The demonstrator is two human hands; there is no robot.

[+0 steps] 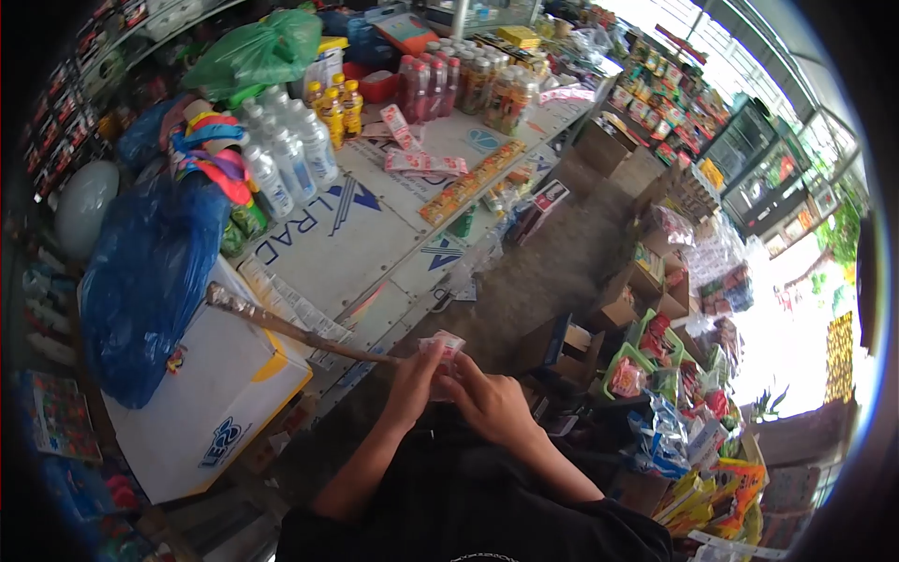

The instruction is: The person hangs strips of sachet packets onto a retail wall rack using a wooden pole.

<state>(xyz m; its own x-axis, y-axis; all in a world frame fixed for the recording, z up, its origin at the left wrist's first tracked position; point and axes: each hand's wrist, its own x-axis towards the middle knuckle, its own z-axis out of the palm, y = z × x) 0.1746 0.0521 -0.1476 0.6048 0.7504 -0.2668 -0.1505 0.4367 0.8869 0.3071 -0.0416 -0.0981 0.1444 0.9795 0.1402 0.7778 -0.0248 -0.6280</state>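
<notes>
In front of my chest, both hands are closed on a small pink-and-white packet (446,345). My left hand (418,382) pinches it from the left, thumb and fingers near its top. From the right, my right hand (494,405) curls its fingers against the lower part, which they partly hide. A wooden stick (290,330) runs from the white box to just beside my left hand, its near end overlapped by that hand. Similar pink-and-white packets (426,164) lie in a strip on the counter (375,217) ahead.
Clear bottles (286,159), yellow-capped bottles (335,112) and red bottles (426,86) stand along the counter. A blue plastic bag (154,281) covers part of a white box (211,412) at left. Cardboard boxes (613,304) and green baskets (646,351) of packaged goods line the right.
</notes>
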